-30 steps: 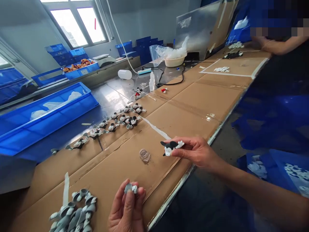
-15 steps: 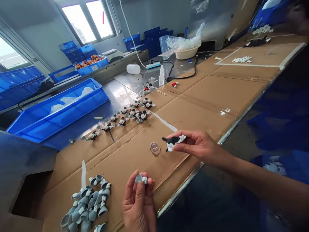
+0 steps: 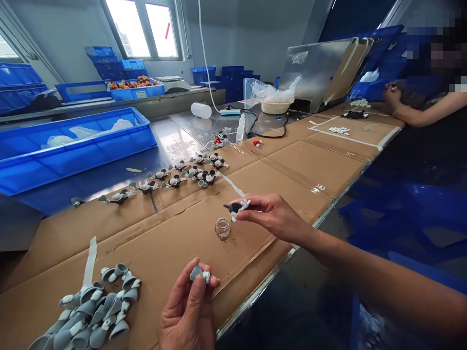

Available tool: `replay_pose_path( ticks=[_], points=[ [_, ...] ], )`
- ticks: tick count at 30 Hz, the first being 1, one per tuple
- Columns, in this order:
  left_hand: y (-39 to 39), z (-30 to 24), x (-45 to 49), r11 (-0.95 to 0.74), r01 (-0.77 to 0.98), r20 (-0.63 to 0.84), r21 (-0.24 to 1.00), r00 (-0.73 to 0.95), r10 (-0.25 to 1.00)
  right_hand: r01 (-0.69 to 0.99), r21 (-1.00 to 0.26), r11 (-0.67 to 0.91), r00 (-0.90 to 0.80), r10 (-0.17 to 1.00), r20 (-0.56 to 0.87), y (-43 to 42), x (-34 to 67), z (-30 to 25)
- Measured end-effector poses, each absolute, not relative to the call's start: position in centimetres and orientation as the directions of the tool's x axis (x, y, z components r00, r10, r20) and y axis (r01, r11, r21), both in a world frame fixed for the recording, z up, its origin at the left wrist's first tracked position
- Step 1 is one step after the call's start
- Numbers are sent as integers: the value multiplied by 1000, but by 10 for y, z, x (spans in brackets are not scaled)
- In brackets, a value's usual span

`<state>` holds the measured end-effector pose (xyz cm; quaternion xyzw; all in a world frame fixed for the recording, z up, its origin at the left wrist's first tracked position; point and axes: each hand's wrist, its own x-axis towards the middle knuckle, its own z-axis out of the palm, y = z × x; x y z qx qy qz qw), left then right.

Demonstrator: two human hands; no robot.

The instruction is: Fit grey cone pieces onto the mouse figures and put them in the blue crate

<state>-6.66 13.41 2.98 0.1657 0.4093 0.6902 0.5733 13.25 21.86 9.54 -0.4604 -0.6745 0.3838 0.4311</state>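
My right hand (image 3: 272, 216) pinches a black-and-white cartoon mouse figurine (image 3: 235, 208) just above and beside a small glass jar (image 3: 223, 228), which stands on the cardboard. My left hand (image 3: 188, 311) holds a small grey-and-white moulded piece (image 3: 199, 274) between thumb and fingers. To its left lies a heap of similar grey cone-shaped pieces (image 3: 91, 311). A curving line of black-and-white mouse figurines (image 3: 171, 177) runs along the far side of the cardboard table covering (image 3: 292, 170). Further along the table, a co-worker's hand (image 3: 392, 95) is raised near the far end.
A long blue plastic crate (image 3: 73, 146) stands beyond the cardboard on a steel table. Further back are a white bottle (image 3: 201, 110), a dropper bottle (image 3: 241, 127), a coloured mouse figurine (image 3: 220, 140), a cable and a basin with plastic bagging (image 3: 276, 99).
My right hand has moved left, carrying the figurine closer to the jar. The view has swung and levelled. My left hand still holds its grey piece.
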Motion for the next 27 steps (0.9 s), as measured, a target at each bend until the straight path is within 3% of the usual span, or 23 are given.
replay_pose_path(
  ticks=[10, 16, 24, 27],
  points=[
    [129, 25, -68, -132, -639, -3, 758, -205, 979, 216, -914, 343, -223, 929, 296, 212, 130, 106],
    [124, 41, -58, -120, -677, -135, 726, -312, 941, 206, -907, 368, -231, 919, 320, 209, 130, 108],
    [126, 41, -54, -116, -631, -150, 767, -352, 924, 197, -946, 256, -193, 956, 219, 212, 127, 106],
    [129, 35, -59, -72, -641, -157, 764, -294, 943, 210, -946, 247, -199, 958, 206, 217, 127, 100]
  ],
)
